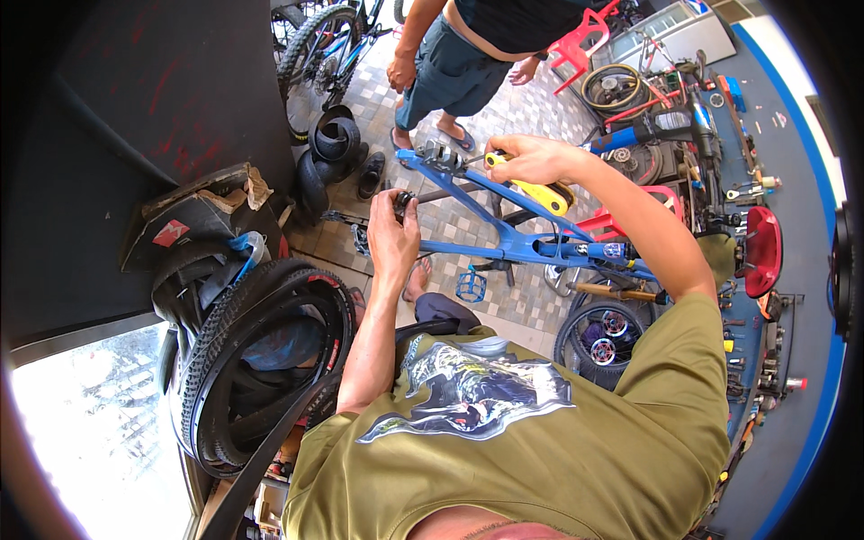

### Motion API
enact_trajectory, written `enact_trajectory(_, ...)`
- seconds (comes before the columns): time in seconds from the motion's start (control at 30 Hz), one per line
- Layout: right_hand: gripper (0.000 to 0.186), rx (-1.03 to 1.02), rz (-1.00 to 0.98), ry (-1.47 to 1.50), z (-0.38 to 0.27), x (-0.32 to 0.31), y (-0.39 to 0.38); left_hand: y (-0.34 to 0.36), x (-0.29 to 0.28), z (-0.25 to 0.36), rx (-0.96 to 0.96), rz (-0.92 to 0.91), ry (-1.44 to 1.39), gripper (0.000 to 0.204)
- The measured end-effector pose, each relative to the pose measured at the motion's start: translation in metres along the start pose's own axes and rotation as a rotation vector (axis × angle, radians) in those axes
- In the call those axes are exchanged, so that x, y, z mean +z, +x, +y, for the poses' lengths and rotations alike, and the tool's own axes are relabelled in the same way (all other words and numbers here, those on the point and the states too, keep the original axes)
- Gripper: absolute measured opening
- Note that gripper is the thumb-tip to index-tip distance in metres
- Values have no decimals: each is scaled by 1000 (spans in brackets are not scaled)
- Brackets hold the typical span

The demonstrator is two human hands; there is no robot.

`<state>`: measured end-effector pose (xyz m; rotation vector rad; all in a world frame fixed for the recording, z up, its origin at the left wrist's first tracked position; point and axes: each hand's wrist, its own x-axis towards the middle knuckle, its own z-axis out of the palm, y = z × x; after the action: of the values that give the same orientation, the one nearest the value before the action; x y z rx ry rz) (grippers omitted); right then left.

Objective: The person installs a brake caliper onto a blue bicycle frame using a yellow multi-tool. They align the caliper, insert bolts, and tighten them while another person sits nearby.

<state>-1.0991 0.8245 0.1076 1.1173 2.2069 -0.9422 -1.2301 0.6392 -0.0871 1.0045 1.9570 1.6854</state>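
Observation:
A blue bicycle frame [517, 241] stretches across in front of me, its forked rear end toward the far left. My left hand [394, 241] is closed, thumb and fingers pinching a small black part [405, 200] between the frame's two arms; its exact kind is too small to make out. My right hand [531, 160] is closed on a yellow folding hex key set [547, 197] with dark spots, above the upper arm of the frame. A thin dark key points from it toward the black pivot piece [443, 157] at the frame's end.
Another person [459, 67] in dark shorts stands just beyond the frame. Several bicycle tires [261, 360] are piled at left beside a torn cardboard box [193, 211]. On the right are a tool-covered bench [733, 342], red chairs [580, 45] and wheels [607, 337]. A bicycle [324, 54] stands behind.

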Motion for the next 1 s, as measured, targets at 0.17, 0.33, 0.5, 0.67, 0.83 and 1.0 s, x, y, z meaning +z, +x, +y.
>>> enact_trajectory(0.17, 33, -13, 8, 18, 6, 0, 8, -1, 2, -2, -17, -4, -6, 21)
enact_trajectory(0.33, 41, -8, 18, -182, -11, -5, 9, -1, 1, -3, -24, -12, -4, 22)
enact_trajectory(0.5, 55, 22, 43, -475, -40, 4, 8, -1, 0, -3, -15, 1, -16, 22)
enact_trajectory(0.67, 53, 137, -22, -258, -34, -7, 13, -2, 0, -5, 6, 10, -18, 22)
enact_trajectory(0.83, 43, 217, -82, 117, -19, -5, 17, -2, -1, -2, -42, -24, -52, 23)
enact_trajectory(1.0, 32, 335, -165, 557, -14, -5, 20, -1, -1, -1, -12, -42, -7, 23)
